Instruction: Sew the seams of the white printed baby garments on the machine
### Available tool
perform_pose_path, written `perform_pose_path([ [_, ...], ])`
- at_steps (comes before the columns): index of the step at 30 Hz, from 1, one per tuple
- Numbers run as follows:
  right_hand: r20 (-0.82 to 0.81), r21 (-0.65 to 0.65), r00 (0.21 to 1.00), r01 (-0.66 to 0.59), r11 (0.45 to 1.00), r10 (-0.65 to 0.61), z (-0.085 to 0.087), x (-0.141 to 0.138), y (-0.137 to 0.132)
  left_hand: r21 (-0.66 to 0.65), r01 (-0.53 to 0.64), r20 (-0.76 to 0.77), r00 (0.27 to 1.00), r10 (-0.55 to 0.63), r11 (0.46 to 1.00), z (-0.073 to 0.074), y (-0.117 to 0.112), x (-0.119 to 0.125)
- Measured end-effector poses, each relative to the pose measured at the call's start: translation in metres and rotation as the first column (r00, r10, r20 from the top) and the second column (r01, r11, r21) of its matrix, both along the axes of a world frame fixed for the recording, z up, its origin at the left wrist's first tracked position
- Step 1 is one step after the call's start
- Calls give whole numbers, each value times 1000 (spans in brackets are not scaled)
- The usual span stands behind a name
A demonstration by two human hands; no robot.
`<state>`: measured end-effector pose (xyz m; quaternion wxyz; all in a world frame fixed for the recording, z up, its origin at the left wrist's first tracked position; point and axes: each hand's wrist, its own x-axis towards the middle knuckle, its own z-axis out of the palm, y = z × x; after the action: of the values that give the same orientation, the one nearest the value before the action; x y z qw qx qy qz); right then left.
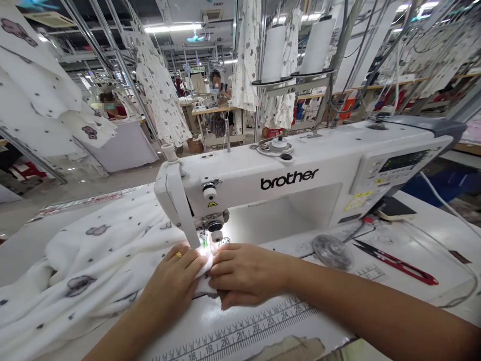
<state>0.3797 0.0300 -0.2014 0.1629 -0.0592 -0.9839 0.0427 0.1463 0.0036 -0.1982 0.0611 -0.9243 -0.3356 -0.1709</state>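
Right forearm (379, 313) reaching in, both hands pressing cloth at the presser foot

The white printed fabric (101, 260) runs from under the presser foot (205, 239) in a long, bunched mass toward the left. The left hand (171, 283), ringed, and the right hand (246, 275) lie flat and slightly spread, fingertips almost meeting, pressing a fold down without pinching. The white Brother sewing machine (285, 180) rises beyond, with red-handled thread snips (398, 263) on the worktop (439, 245) to the right.
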Motion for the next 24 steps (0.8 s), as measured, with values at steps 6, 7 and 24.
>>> perform_pose_path([
  [6,5,21,1000,25,999,-25,1,0,-1,56,15,-60,998,-11,998,4,-3,1],
  [7,7,14,999,49,999,-49,2,0,-1,87,11,-85,996,-4,996,3,-2,1],
  [24,-22,-73,989,145,987,-147,5,1,1,-11,30,83,996,-29,999,8,-4,-4],
])
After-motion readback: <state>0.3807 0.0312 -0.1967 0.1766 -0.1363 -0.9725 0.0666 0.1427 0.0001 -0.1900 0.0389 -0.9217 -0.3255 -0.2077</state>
